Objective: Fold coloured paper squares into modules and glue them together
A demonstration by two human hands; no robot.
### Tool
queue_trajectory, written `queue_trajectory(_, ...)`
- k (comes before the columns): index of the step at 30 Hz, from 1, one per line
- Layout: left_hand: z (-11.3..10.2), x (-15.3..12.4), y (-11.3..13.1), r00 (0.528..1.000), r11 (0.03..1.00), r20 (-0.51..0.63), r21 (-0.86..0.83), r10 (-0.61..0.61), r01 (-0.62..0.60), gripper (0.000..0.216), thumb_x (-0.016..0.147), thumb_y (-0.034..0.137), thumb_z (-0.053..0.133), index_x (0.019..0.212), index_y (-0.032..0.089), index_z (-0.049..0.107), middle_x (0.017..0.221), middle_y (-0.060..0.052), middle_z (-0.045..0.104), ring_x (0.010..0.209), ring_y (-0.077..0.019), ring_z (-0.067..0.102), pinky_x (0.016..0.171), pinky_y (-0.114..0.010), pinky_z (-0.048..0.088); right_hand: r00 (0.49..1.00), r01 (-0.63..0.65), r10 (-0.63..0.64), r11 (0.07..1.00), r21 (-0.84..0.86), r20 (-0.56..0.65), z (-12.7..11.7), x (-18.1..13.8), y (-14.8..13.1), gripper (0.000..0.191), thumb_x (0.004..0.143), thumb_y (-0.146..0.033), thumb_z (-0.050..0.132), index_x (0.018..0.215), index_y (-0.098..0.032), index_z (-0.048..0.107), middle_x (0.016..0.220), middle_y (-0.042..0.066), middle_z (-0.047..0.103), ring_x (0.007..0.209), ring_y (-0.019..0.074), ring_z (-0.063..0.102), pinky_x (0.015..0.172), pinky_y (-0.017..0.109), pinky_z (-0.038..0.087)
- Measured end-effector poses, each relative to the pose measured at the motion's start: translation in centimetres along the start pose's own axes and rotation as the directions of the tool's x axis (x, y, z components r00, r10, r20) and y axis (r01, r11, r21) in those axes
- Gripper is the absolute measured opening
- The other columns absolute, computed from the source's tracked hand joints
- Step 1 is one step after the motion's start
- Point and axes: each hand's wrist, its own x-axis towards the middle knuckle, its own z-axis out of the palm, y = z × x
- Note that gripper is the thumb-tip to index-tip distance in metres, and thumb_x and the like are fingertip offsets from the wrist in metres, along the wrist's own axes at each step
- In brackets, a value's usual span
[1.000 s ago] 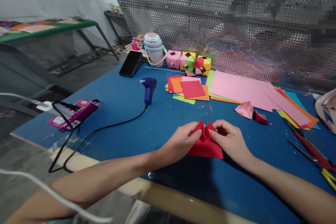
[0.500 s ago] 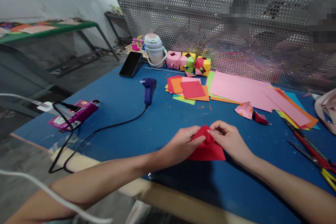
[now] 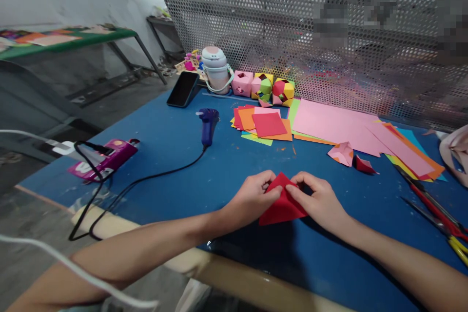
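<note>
Clearly, the left hand and right hand both pinch the red paper between thumbs and fingers, its peak standing between them. It looks partly folded, its creasing seemingly unfinished. Beyond the grip, paper squares lie flat, apparently unfolded; farther beyond, three paper cubes look complete.

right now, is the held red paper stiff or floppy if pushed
The red paper looks thin, so probably light and easily bent. It likely keeps creases, appearing folded to a point between the left hand and right hand.
</note>
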Motion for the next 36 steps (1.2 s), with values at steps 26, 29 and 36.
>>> queue_trajectory(26,-0.2,0.6,-0.2,0.992,0.982,0.110,-0.169,-0.066,0.084,0.006,0.069,0.019,0.050,0.065,0.016,0.047,0.057,0.007,0.043,0.054,-0.0078,0.039,0.048,-0.018,0.029,1.000,0.004,-0.004,0.999,-0.033,0.009,0.4,0.2,0.8,0.015,0.078,-0.024,0.057,0.065,-0.017,0.057,0.061,-0.001,0.058,0.056,0.0110,0.050,0.054,0.022,0.039)
queue_trajectory(29,-0.3,0.5,-0.3,0.993,0.996,0.115,-0.072,-0.035,0.044,0.003,0.069,0.018,0.049,0.066,0.016,0.047,0.059,0.007,0.043,0.055,-0.0079,0.038,0.049,-0.018,0.029,1.000,0.006,-0.006,0.998,-0.059,-0.009,0.6,0.2,0.9,0.013,0.076,-0.022,0.058,0.064,-0.018,0.056,0.059,-0.002,0.057,0.055,0.0107,0.049,0.053,0.022,0.038)
queue_trajectory(36,-0.5,0.2,-0.4,0.991,0.992,0.133,0.123,0.005,-0.022,0.004,0.069,0.018,0.050,0.068,0.017,0.046,0.065,0.006,0.050,0.062,-0.0101,0.044,0.054,-0.020,0.031,0.999,0.029,-0.030,0.999,-0.024,-0.015,0.8,-0.1,1.3,0.011,0.077,-0.022,0.058,0.068,-0.018,0.058,0.062,-0.002,0.057,0.056,0.0105,0.050,0.054,0.021,0.039)
